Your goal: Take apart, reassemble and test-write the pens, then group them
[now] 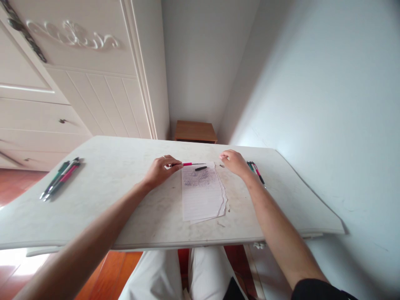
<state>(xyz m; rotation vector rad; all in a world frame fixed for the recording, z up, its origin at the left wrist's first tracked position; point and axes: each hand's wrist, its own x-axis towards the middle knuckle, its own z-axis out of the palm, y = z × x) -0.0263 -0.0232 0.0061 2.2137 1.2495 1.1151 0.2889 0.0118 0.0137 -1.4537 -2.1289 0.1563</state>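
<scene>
My left hand is closed on a pink pen, its thin refill sticking out bare to the right above the paper. Just beneath that refill, a short black tube, like a pen grip, lies on the scribbled part of the lined paper sheets. To the right of the sheets, my right hand hovers or rests with its fingers curled together; whether anything small is between them cannot be made out. A few pens lie partly hidden beside my right wrist.
Several pens in green, white and pink lie in a bundle on the left of the white table. Small scraps lie near the torn paper edge. A white cabinet stands at the left, a wall at the right, a wooden stand behind.
</scene>
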